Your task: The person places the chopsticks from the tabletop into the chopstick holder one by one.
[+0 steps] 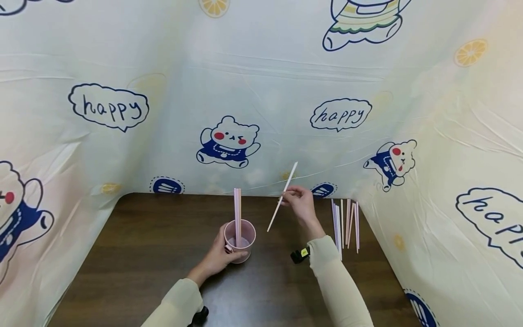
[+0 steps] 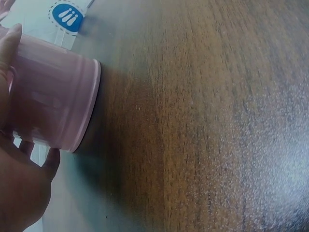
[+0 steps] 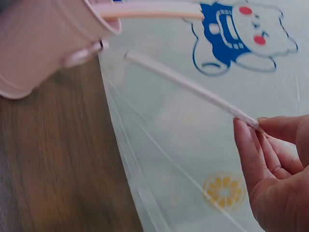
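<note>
My left hand point(image 1: 218, 254) holds a pink cup point(image 1: 249, 232) round its side, thumb across the front. A few pale pink straws point(image 1: 237, 204) stand in the cup and rise well above its rim. In the left wrist view the cup point(image 2: 53, 92) shows its base edge close over the table, with fingers beneath its side. To the right of the cup, my right hand point(image 1: 301, 205) pinches one whitish straw point(image 1: 290, 178) between thumb and fingertips. This straw is tilted, its lower end apart from the cup. The right wrist view shows the straw point(image 3: 183, 86) pointing towards the cup.
Several loose straws point(image 1: 348, 222) in purple, pink and cream lie on the right side of the dark wooden table point(image 1: 122, 263), beyond my right sleeve point(image 1: 335, 277). A pale sheet point(image 1: 282, 81) printed with bears and "happy" bubbles borders the back and sides.
</note>
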`<state>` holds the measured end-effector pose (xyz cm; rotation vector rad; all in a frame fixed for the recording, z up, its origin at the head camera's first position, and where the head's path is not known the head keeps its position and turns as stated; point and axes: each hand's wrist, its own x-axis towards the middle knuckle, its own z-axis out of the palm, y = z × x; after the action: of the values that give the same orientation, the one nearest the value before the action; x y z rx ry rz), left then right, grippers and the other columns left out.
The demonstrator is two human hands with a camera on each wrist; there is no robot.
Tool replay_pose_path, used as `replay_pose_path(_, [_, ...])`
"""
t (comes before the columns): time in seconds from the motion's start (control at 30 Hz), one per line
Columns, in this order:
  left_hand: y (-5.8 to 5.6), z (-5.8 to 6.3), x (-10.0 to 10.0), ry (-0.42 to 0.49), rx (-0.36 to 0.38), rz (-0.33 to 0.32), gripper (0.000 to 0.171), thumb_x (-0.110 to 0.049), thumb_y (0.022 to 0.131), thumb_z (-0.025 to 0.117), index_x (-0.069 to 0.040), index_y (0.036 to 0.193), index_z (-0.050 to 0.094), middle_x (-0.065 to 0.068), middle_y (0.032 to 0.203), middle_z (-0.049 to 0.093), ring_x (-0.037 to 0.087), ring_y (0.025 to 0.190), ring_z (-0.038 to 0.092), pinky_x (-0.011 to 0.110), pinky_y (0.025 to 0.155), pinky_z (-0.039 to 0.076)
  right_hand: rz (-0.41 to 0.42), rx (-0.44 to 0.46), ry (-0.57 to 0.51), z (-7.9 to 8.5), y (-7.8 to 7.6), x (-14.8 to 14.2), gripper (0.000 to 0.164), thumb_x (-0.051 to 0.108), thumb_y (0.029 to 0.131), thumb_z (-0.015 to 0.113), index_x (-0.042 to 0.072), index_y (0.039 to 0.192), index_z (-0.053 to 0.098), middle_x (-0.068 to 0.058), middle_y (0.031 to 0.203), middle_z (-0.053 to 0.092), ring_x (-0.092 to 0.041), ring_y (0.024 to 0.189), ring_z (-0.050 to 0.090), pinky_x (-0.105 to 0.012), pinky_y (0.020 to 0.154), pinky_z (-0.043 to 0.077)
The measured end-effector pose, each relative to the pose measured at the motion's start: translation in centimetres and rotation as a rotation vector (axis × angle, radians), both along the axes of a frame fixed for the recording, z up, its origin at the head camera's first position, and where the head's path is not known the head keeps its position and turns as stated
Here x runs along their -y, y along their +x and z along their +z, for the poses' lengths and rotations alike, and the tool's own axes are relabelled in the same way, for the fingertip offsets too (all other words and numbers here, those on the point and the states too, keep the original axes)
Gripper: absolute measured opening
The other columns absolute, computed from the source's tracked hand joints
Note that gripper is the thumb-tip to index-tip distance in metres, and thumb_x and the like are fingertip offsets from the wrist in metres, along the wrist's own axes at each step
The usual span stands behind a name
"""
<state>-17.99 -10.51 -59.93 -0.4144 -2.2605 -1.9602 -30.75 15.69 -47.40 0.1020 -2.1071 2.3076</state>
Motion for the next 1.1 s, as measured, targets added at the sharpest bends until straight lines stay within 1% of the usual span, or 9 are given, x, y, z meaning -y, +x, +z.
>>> replay_pose_path(0.2, [0.1, 0.1, -0.1, 0.01, -0.006, 0.002, 0.099, -0.008, 0.073, 0.093, -0.009, 0.152, 0.033, 0.02, 0.138, 0.053, 0.04, 0.125, 0.05, 0.048, 0.105, 0.043, 0.043, -0.047, -0.025, 0.1, 0.6, 2.1, 0.022, -0.015, 0.091, 0.065, -0.017, 0.112, 0.059, -0.021, 0.091, 0.068, -0.02, 0.074, 0.07, -0.059, 0.084, 0.056])
replay_pose_path(0.37, [0.0, 0.1, 0.0, 0.011, -0.01, 0.011, 0.1, -0.007, 0.073, 0.093, -0.01, 0.153, 0.033, 0.019, 0.138, 0.054, 0.039, 0.125, 0.051, 0.052, 0.104, 0.042, 0.084, -0.071, -0.034, 0.1, 1.0, 3.7, 0.027, -0.014, 0.091, 0.066, -0.018, 0.117, 0.056, -0.018, 0.093, 0.067, -0.021, 0.077, 0.07, -0.053, 0.081, 0.059])
replay_pose_path(0.5, [-0.1, 0.0, 0.0, 0.008, -0.005, 0.008, 0.1, -0.007, 0.073, 0.093, -0.011, 0.153, 0.033, 0.019, 0.138, 0.054, 0.039, 0.125, 0.051, 0.05, 0.104, 0.043, 0.135, -0.101, 0.037, -0.3, 1.3, 4.6, 0.026, -0.013, 0.091, 0.068, -0.015, 0.115, 0.058, -0.023, 0.096, 0.067, -0.025, 0.08, 0.072, -0.051, 0.08, 0.059])
replay_pose_path(0.6, [-0.1, -0.2, 0.0, -0.004, -0.013, 0.007, 0.101, -0.005, 0.073, 0.093, -0.009, 0.153, 0.032, 0.02, 0.138, 0.053, 0.04, 0.123, 0.052, 0.046, 0.103, 0.045, 0.182, -0.152, 0.116, -1.0, 1.6, 5.0, 0.024, -0.011, 0.09, 0.07, -0.014, 0.112, 0.06, -0.03, 0.098, 0.067, -0.032, 0.082, 0.071, -0.056, 0.083, 0.057])
replay_pose_path(0.7, [-0.1, -0.3, -0.1, -0.007, -0.016, 0.007, 0.101, -0.005, 0.073, 0.093, -0.009, 0.153, 0.031, 0.021, 0.138, 0.053, 0.04, 0.123, 0.052, 0.047, 0.102, 0.045, 0.21, -0.199, 0.165, -1.8, 1.8, 5.3, 0.024, -0.011, 0.088, 0.073, -0.014, 0.109, 0.063, -0.034, 0.098, 0.066, -0.036, 0.083, 0.069, -0.057, 0.082, 0.057])
replay_pose_path(0.77, [-0.1, -0.3, -0.1, -0.003, -0.014, 0.008, 0.101, -0.005, 0.073, 0.093, -0.01, 0.153, 0.031, 0.021, 0.138, 0.053, 0.04, 0.123, 0.052, 0.051, 0.102, 0.044, 0.216, -0.217, 0.19, -2.4, 1.9, 5.5, 0.024, -0.011, 0.087, 0.074, -0.014, 0.108, 0.063, -0.034, 0.097, 0.067, -0.033, 0.081, 0.069, -0.05, 0.08, 0.06])
replay_pose_path(0.93, [-0.1, 0.0, -0.1, 0.001, 0.011, 0.009, 0.1, -0.008, 0.073, 0.093, -0.012, 0.153, 0.033, 0.019, 0.139, 0.052, 0.039, 0.125, 0.051, 0.055, 0.105, 0.042, 0.22, -0.21, 0.257, -3.1, 2.3, 6.0, 0.024, -0.008, 0.086, 0.077, -0.009, 0.107, 0.066, -0.025, 0.096, 0.07, -0.014, 0.078, 0.066, -0.03, 0.074, 0.06])
replay_pose_path(1.0, [-0.1, 0.0, -0.1, -0.002, 0.016, 0.007, 0.1, -0.009, 0.074, 0.093, -0.012, 0.153, 0.033, 0.019, 0.139, 0.052, 0.039, 0.126, 0.05, 0.055, 0.105, 0.041, 0.228, -0.218, 0.281, -3.2, 2.5, 6.2, 0.023, -0.006, 0.085, 0.078, -0.006, 0.106, 0.068, -0.022, 0.095, 0.07, -0.014, 0.079, 0.066, -0.027, 0.074, 0.058])
replay_pose_path(1.1, [0.0, -0.1, -0.1, -0.008, 0.028, 0.003, 0.1, -0.01, 0.074, 0.093, -0.013, 0.153, 0.032, 0.019, 0.14, 0.051, 0.038, 0.127, 0.05, 0.057, 0.106, 0.04, 0.244, -0.28, 0.325, -3.9, 2.6, 6.4, 0.023, -0.005, 0.085, 0.079, -0.006, 0.106, 0.068, -0.024, 0.095, 0.07, -0.022, 0.081, 0.068, -0.028, 0.075, 0.057])
